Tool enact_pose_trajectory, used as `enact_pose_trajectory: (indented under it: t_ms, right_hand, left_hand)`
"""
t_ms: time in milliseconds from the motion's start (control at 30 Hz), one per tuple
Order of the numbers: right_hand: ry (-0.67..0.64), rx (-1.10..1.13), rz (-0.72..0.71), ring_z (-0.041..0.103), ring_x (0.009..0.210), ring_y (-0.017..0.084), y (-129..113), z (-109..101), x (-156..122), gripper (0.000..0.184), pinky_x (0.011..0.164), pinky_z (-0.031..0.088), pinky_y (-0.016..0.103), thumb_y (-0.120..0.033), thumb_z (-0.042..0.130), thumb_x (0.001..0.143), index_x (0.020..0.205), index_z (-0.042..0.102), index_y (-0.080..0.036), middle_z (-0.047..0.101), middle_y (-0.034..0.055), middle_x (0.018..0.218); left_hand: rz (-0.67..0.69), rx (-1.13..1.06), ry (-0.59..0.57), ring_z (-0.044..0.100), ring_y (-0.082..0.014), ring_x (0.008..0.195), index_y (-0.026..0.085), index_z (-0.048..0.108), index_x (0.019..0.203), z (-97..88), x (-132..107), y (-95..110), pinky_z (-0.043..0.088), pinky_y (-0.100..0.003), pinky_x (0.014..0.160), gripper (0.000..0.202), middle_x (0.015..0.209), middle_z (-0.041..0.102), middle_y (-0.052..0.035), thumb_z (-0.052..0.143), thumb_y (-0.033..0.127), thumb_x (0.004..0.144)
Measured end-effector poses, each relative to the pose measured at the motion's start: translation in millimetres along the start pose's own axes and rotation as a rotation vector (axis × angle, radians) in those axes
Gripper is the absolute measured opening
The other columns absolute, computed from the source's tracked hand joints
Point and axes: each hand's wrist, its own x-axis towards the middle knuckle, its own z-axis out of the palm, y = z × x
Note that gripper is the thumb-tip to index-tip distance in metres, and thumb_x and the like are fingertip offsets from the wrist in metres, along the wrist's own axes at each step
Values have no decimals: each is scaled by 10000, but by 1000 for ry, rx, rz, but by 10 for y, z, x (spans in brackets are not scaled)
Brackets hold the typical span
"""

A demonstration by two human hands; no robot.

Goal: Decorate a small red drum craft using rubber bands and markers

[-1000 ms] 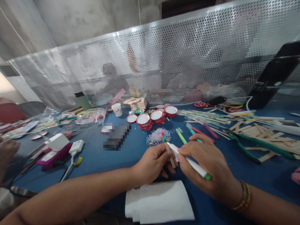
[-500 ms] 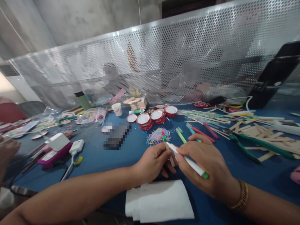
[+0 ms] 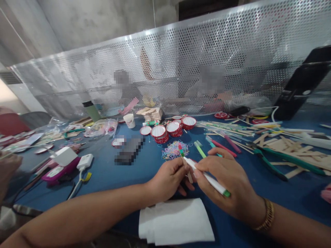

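Note:
Between the thumb and fingers of my left hand (image 3: pixel 168 177) is a narrow wooden craft stick (image 3: pixel 190 177). Its upper end is coloured red, with green below. My right hand (image 3: pixel 227 182) grips a white marker (image 3: pixel 213 182) with a green end, its tip meeting the stick near the green part. A folded white cloth or tissue (image 3: pixel 177 222) lies below my hands. Just beyond them is a pile of small coloured rubber bands (image 3: pixel 173 150), and a light green marker (image 3: pixel 200 149) lies near my right fingers.
Small red-and-white drums (image 3: pixel 159 133) stand behind the rubber bands. Green-handled pliers (image 3: pixel 289 160) rest among loose wooden sticks (image 3: pixel 300 148) on the right. A blurred dark phone (image 3: pixel 130 150) and a white charger (image 3: pixel 64 156) lie left. Another person's hand (image 3: pixel 10 165) shows at the left edge.
Almost nothing differs. Both hands keep their places, with the marker tip still at the green part of the stick.

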Motion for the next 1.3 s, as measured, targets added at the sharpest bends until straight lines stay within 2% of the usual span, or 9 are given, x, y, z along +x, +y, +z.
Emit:
enact_pose_trajectory:
  t_ms: [633,833,1300]
  right_hand:
    - [32,-20,9,553,588,127,23,-15,14,83,861,414,395,-120,537,859,828,537,-196,634,-17,686]
    - [3,2,2,554,614,130,1,0,5,79,882,408,402,-123,548,855,832,539,-198,625,-17,687]
    - [22,12,1,573,611,129,-13,-3,17,82,868,421,389,-123,535,853,831,551,-201,637,-22,690]
  left_hand:
    - [-5,-1,8,638,-111,620,169,529,850,3,-6,-3,483,-146,418,400,747,600,-14,524,569,872]
    - [11,17,3,620,-101,609,165,529,848,0,6,-4,486,-147,418,371,745,588,-8,513,533,890]
    - [10,7,1,623,-102,622,165,536,847,-1,2,5,492,-148,430,398,763,591,-17,534,561,869]
